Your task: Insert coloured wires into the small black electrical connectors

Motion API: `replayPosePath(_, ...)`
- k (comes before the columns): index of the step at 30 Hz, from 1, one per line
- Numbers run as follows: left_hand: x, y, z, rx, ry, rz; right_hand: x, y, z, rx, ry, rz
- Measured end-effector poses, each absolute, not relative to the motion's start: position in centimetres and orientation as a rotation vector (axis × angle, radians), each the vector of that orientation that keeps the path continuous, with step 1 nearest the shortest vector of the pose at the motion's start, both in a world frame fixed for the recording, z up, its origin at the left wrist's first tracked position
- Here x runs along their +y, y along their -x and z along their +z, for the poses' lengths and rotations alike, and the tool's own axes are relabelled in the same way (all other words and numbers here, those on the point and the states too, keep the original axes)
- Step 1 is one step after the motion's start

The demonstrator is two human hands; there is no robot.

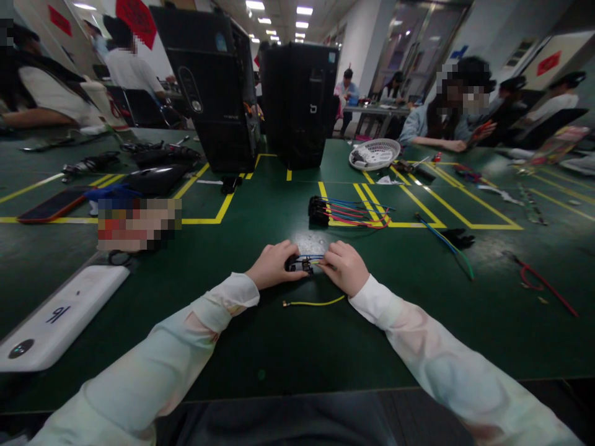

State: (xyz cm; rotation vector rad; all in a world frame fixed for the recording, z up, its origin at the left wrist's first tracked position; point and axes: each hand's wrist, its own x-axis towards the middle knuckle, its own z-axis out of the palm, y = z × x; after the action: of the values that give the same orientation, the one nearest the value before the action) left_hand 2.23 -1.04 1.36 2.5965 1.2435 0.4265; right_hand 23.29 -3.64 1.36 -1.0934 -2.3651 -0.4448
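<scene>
A small black connector (291,262) is held over the bench (260,347), between the two hands, with thin wires (312,257) run across to its right. The left hand (269,266) is curled in a part-open grip, thumb and fingers on either side of the connector; the right hand (346,267) is closed to a narrow pinch on the wires. Work appears to be partway through: some wires seem to be fitted, though whether any is fully seated cannot be told. Clocked from the held piece, a yellow wire (320,303) is left loose at six o'clock, its right end near the right cuff. At one o'clock, a bundle of wired black connectors (318,210) is laid, apparently finished. Blue and green wires (449,244) are seen toward three o'clock, and a red wire (553,288) lies farther out, nearer four.
</scene>
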Motion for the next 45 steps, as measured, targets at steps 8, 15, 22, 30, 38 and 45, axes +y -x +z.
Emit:
replayPosePath(8,-1.0,-2.3,1.4,1.239,-2.598,0.433,-4.0,-23.2,1.4,-2.285,1.122,-0.596)
replayPosePath(15,-1.0,-2.3,1.4,1.239,-2.605,0.425,-3.9,-23.3,1.7,-2.344,1.055,-0.601)
replayPosePath(22,-1.0,-2.3,1.3,1.238,-2.613,0.435,-3.6,-23.2,1.6,-2.395,0.973,-0.65)
replayPosePath(30,-1.0,-2.2,1.3,1.235,-2.603,0.439,-3.4,-23.1,1.6,-2.441,0.99,-0.583)
replayPosePath(38,-1.0,-2.2,1.1,1.232,-2.61,0.428,-3.5,-23.2,2.2,-2.472,1.015,-0.575)
replayPosePath(45,-0.9,-2.2,1.3,1.224,-2.608,0.423,-3.8,-23.6,2.8,-2.527,1.168,-0.501)
